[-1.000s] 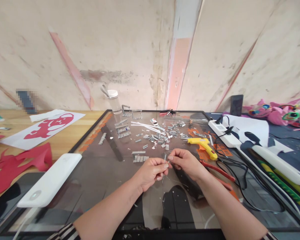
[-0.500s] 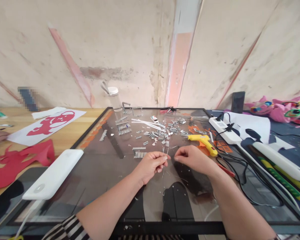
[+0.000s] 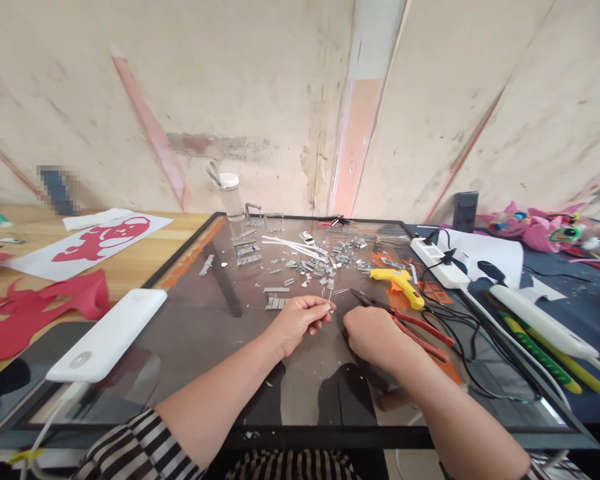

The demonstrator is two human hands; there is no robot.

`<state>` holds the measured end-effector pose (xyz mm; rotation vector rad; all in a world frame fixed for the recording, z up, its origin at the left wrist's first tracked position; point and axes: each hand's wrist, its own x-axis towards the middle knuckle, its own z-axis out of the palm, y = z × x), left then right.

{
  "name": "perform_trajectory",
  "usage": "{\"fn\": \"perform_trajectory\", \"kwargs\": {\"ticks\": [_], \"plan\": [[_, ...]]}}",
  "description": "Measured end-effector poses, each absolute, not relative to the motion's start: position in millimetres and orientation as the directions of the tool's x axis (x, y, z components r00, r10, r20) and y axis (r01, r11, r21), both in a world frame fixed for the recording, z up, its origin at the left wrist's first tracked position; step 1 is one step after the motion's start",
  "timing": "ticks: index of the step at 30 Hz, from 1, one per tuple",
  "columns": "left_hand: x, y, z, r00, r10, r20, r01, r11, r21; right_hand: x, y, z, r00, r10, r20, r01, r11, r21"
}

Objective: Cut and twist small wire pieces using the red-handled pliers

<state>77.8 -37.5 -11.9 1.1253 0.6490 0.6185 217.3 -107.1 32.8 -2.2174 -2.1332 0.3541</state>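
Observation:
My left hand (image 3: 303, 320) pinches thin wires (image 3: 330, 291) between thumb and fingertips. The strands stick up and out past the fingers. To its right, my right hand (image 3: 373, 337) is low over the glass tabletop with its fingers curled under. Its fingertips are hidden, so whatever it may hold does not show. Pliers (image 3: 425, 337) with red handles lie right beside this hand, dark jaws pointing away to the left. Beyond my hands are scattered small grey pieces (image 3: 320, 267), white strips (image 3: 295, 247) and a small grey stepped part (image 3: 277, 300).
A yellow glue gun (image 3: 400, 283) and a white power strip (image 3: 440, 262) with black cables lie right. At left are a white power bank (image 3: 107, 337), red sheet scraps (image 3: 45, 313) and a paper with a red figure (image 3: 100, 243). A bottle (image 3: 231, 198) stands at the back.
My right hand has moved away from the wires, down and right, its fingers curling under. My left hand still pinches the wires. The pliers show more fully now.

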Motion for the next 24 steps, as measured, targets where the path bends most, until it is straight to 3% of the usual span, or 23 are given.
{"fn": "perform_trajectory", "kwargs": {"ticks": [7, 9, 11, 13, 24], "plan": [[80, -40, -16, 0.675, 0.724, -0.144, -0.14, 0.317, 0.938, 260, -90, 29, -0.037, 0.999, -0.034, 0.834, 0.013, -0.552], [81, -41, -18, 0.662, 0.734, -0.153, -0.138, 0.321, 0.937, 262, -89, 27, 0.017, 1.0, -0.017, 0.604, -0.024, -0.796], [82, -42, -18, 0.658, 0.737, -0.157, -0.14, 0.325, 0.935, 257, -87, 24, 0.055, 0.997, -0.052, 0.288, -0.066, -0.955], [81, -43, -17, 0.663, 0.733, -0.151, -0.151, 0.329, 0.932, 250, -85, 21, 0.051, 0.995, -0.087, 0.149, -0.094, -0.984], [80, -42, -13, 0.667, 0.717, -0.203, -0.159, 0.403, 0.901, 230, -82, 13, 0.054, 0.994, -0.096, 0.163, -0.103, -0.981]]}}
